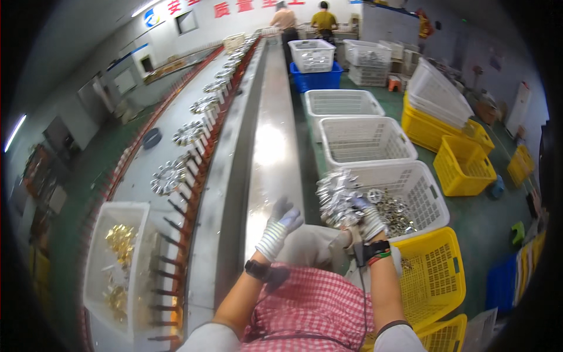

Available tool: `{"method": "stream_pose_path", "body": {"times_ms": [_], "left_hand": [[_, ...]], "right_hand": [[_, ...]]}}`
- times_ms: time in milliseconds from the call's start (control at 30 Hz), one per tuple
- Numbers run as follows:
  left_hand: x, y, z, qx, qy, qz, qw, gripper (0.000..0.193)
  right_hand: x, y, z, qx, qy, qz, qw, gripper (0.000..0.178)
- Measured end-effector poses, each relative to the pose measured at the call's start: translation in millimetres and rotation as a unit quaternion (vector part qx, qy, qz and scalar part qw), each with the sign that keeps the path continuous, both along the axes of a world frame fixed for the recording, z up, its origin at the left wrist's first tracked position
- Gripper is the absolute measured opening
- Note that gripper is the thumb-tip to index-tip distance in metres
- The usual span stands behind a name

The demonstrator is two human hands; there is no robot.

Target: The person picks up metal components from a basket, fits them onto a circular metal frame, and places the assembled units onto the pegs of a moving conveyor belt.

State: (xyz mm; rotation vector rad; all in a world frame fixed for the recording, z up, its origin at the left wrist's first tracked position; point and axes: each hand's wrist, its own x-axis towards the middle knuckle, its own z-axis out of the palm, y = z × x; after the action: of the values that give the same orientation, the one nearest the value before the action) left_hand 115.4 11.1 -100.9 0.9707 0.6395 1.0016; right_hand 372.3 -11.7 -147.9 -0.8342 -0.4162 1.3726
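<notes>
My right hand [368, 218], in a pale glove, is closed on a thick cluster of shiny silver metal parts [338, 198]. The cluster hides some of its fingers. It hangs at the near left corner of a white plastic crate [431, 196], where more silver parts [390, 212] lie heaped. My left hand [282, 219], gloved too, is over the bare metal ledge [271, 152] with its fingers apart and nothing in them. Along the line to the left, ring-shaped groups of silver parts [169, 177] rest beside a row of upright rods [190, 176].
A white bin [143, 214] with gold-coloured parts [121, 243] stands at the near left. White crates [369, 123] line my right side, yellow crates [431, 276] sit nearer, and others [463, 164] stand farther right. Two people [324, 20] are at the far end.
</notes>
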Motion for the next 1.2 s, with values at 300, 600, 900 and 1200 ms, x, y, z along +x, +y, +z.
{"method": "stream_pose_path", "body": {"times_ms": [300, 600, 900, 1200], "left_hand": [[-135, 37, 42, 0.045, -0.110, 0.366, 0.923, 0.052], [-196, 31, 90, 0.046, -0.096, 0.434, 0.895, 0.044], [-188, 107, 130, 0.070, -0.175, 0.465, 0.865, 0.039], [-177, 109, 123, 0.128, -0.225, 0.441, 0.860, 0.027]], "right_hand": [[55, 18, -22, -0.004, 0.052, -0.266, 0.963, 0.049], [26, 16, 10, -0.011, 0.035, -0.150, 0.988, 0.069], [42, 39, 6, 0.000, 0.074, -0.135, 0.988, 0.056], [40, 47, 7, -0.003, 0.069, -0.124, 0.990, 0.038]]}}
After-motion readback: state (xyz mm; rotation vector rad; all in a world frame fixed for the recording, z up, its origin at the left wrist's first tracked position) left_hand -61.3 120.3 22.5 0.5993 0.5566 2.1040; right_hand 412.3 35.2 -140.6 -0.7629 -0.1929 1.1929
